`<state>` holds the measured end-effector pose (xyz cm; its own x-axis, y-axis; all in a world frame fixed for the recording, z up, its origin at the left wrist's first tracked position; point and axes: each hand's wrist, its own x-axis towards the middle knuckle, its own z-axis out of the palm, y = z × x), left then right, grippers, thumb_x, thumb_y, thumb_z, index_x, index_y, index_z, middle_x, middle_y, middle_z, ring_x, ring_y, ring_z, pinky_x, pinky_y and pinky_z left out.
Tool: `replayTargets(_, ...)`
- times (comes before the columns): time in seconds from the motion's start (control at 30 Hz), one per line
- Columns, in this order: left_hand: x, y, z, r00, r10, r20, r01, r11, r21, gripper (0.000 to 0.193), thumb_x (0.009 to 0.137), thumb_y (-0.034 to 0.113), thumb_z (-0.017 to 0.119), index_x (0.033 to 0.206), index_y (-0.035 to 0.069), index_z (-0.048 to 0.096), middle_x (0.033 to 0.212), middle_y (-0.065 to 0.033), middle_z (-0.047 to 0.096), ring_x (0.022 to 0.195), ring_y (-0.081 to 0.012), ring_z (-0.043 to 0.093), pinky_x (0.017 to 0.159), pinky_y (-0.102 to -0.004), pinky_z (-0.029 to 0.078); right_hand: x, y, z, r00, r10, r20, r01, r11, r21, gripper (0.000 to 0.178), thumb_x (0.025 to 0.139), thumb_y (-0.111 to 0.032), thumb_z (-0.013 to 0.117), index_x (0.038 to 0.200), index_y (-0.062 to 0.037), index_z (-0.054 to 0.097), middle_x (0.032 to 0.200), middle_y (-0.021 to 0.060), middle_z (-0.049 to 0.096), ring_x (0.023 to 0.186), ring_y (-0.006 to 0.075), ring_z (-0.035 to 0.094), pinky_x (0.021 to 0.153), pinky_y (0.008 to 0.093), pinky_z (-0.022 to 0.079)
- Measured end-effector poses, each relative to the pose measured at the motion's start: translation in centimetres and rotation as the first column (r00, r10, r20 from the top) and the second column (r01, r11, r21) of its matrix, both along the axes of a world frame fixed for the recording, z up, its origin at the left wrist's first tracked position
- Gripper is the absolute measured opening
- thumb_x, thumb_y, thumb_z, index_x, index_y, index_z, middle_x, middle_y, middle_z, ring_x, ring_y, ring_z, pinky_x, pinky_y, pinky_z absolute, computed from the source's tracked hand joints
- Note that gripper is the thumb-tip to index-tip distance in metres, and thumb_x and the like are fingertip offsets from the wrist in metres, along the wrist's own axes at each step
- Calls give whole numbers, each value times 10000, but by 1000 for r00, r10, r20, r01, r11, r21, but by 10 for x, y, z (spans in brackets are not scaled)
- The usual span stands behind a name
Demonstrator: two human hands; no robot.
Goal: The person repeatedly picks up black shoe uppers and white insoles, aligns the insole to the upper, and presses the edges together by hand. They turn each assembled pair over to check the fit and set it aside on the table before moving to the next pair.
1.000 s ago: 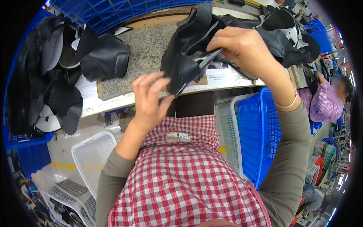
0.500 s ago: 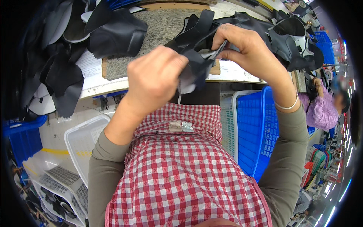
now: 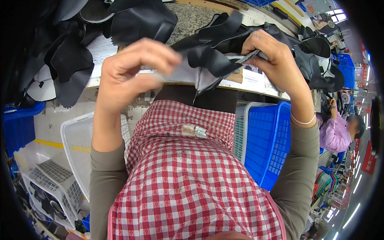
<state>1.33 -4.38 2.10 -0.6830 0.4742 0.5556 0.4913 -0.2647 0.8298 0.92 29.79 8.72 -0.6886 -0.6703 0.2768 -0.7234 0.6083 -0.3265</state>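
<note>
My right hand (image 3: 270, 54) pinches the edge of a black leather shoe upper (image 3: 216, 62) between thumb and fingers. The piece hangs over the front edge of the worktable, its pale grey lining (image 3: 205, 77) partly turned outward with a seam showing. To its left, my left hand (image 3: 130, 74) is raised in the air, slightly blurred, thumb and fingers apart and nothing between them. A gap separates it from the upper.
Black uppers are heaped on the table's left (image 3: 70, 58) and right (image 3: 314, 52). Printed paper (image 3: 102, 54) and a speckled stone slab (image 3: 192, 20) lie on the tabletop. Below stand blue (image 3: 262, 148) and white (image 3: 78, 148) plastic baskets. A person in a checked pink top (image 3: 334, 132) sits at far right.
My left hand has let go of the shoe upper and moved left, its fingers spreading. The upper's lining now shows more, and my right hand keeps its pinch, slightly farther right.
</note>
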Motion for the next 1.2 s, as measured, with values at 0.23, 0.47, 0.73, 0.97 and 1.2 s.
replayTargets(0.23,11,68,3,806,92,-584,-416,790,-449,572,794,-61,679,1347,66,611,1379,-154,643,1274,-374,611,1050,-472,523,4,-13,4,1000,-1,-11,1,1000,-12,254,794,-25,798,965,-38,611,912,92,611,899,301,613,780,391,498)
replayTargets(0.47,-14,85,-30,525,183,-831,-453,887,-90,438,670,18,760,1099,-19,685,1038,-129,678,899,-321,682,723,-406,579,6,3,-4,989,-82,122,94,992,-88,357,789,-73,844,1057,-43,610,1012,86,631,953,243,633,788,357,553)
replayTargets(0.73,-42,121,-22,481,255,-839,-517,855,-37,377,670,50,744,1038,1,676,920,-95,634,779,-271,672,597,-360,556,56,-47,-50,862,-355,-361,218,904,-369,793,587,-385,1004,1086,-19,508,1042,116,540,983,263,601,739,386,566)
replayTargets(0.97,-47,121,-14,559,160,-813,-490,856,-168,273,756,8,743,1016,16,661,890,-111,618,761,-298,674,633,-378,545,44,-29,-77,735,-561,-381,506,828,-241,300,746,-31,796,955,-33,581,860,125,628,722,332,662,602,405,532)
replayTargets(1.2,-49,107,-21,743,248,-621,-430,889,-160,177,840,-38,747,992,17,674,876,-106,621,769,-287,673,651,-373,519,51,-14,-85,883,-380,-274,354,924,-141,402,731,-55,818,1078,-6,623,976,162,675,795,381,680,671,411,565)
